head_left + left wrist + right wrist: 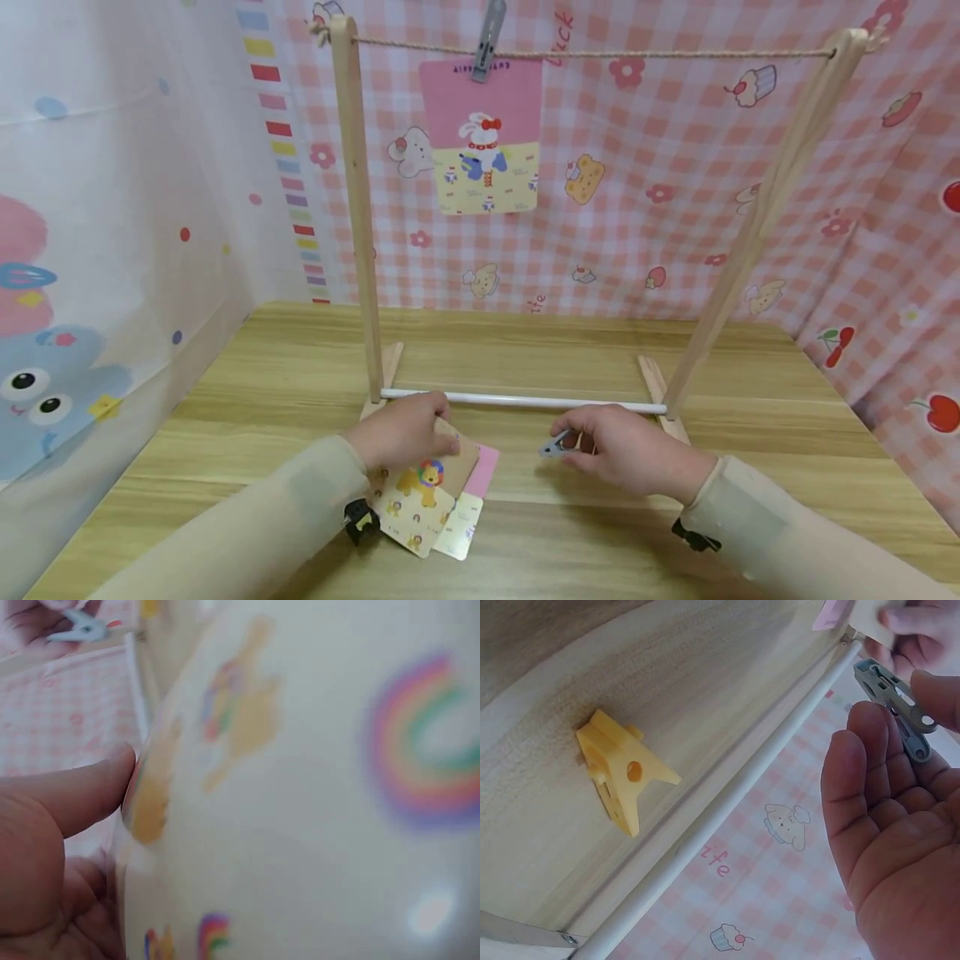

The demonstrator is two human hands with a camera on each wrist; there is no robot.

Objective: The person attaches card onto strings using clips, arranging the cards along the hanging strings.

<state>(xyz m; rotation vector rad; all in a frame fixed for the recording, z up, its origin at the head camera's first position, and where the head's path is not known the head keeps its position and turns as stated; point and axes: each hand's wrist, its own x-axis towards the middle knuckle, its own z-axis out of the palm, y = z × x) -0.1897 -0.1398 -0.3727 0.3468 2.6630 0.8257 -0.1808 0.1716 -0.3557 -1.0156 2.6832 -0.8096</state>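
Observation:
The left hand (pixel 405 433) pinches a lion card (pixel 423 500) by its upper edge, tilted over a pink and yellow card (pixel 467 521) on the table; in the left wrist view the thumb presses against the lion card (pixel 300 825). The right hand (pixel 626 450) holds a grey clip (pixel 557 444) between thumb and fingers, a short way right of the cards. In the right wrist view the grey clip (pixel 892 705) lies between the thumb and fingers of the right hand (pixel 900 825).
A wooden frame (pixel 352 208) with a rope (pixel 645 54) and a white bar (pixel 525 401) stands behind the hands. From the rope hangs a rabbit card (pixel 487 179) in a grey clip (pixel 489 37). The right wrist view shows a yellow clip (pixel 622 772) on the table.

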